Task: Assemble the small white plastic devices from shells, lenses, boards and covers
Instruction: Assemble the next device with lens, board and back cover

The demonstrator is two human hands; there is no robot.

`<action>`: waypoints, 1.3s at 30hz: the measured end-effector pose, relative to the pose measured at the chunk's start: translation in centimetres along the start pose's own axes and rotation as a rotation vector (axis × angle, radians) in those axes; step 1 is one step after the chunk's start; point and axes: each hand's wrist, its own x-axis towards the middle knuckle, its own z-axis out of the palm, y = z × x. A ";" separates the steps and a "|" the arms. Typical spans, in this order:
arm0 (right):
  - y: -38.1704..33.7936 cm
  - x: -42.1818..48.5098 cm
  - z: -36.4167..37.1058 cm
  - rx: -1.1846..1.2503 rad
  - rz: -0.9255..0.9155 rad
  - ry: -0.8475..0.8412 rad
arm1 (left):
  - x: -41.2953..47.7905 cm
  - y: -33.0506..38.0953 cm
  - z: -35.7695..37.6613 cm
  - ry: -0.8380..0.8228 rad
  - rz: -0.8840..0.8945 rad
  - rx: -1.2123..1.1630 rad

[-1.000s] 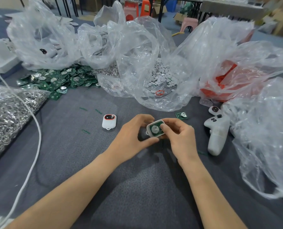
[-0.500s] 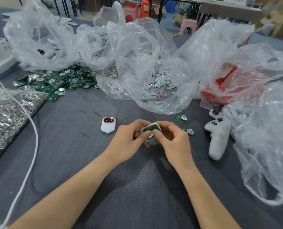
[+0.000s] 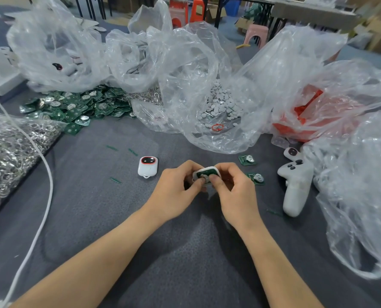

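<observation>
Left hand (image 3: 174, 194) and right hand (image 3: 236, 196) together grip a small white plastic shell (image 3: 206, 174) containing a green circuit board. Both thumbs press its face. A finished white device with a red-ringed lens (image 3: 147, 166) lies nearby on the grey desk (image 3: 96, 207).

A white shell (image 3: 208, 169) with a green board (image 3: 204, 173) seated inside — open face up, tilted. A red-ringed white device (image 3: 147, 166) lies flat at its nine o'clock, a loose board (image 3: 255, 178) at three.

Matt grey cloth table (image 3: 96, 218), crinkly glossy clear plastic bags (image 3: 185, 63), smooth white plastic shell (image 3: 207, 169).
</observation>
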 end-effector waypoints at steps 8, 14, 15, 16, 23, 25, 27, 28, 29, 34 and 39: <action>0.2 0.2 -0.3 0.025 0.030 0.026 | 0.0 0.3 0.6 0.015 -0.048 -0.017; 0.3 0.0 -0.2 0.037 0.062 0.001 | -0.2 0.3 0.4 -0.003 -0.074 -0.029; 0.3 0.0 -0.2 0.032 0.063 -0.006 | -0.2 0.3 0.5 0.000 -0.074 -0.028; 0.3 0.0 -0.3 0.024 0.061 -0.010 | -0.2 0.3 0.6 0.003 -0.072 -0.021; 0.3 -0.1 -0.5 0.041 0.074 -0.001 | 0.0 0.3 0.6 -0.029 -0.069 -0.068; 0.2 -0.1 -0.5 0.084 0.071 0.012 | 0.0 0.3 0.4 -0.055 -0.064 -0.121; 0.0 0.1 -0.5 0.107 0.053 0.011 | 0.1 0.3 0.1 -0.086 -0.053 -0.190; -0.2 0.3 -0.5 0.100 0.038 0.001 | 0.1 0.2 -0.1 -0.103 -0.058 -0.224; -0.3 0.6 -0.5 0.087 0.028 -0.013 | 0.2 0.2 -0.4 -0.119 -0.073 -0.261; -1.9 3.3 0.7 -0.129 0.050 -0.078 | 1.4 0.0 -1.7 -0.125 -0.202 -0.576; -5.7 7.7 2.9 -0.286 -0.064 -0.073 | 2.5 -0.3 -1.8 0.043 -0.352 -0.861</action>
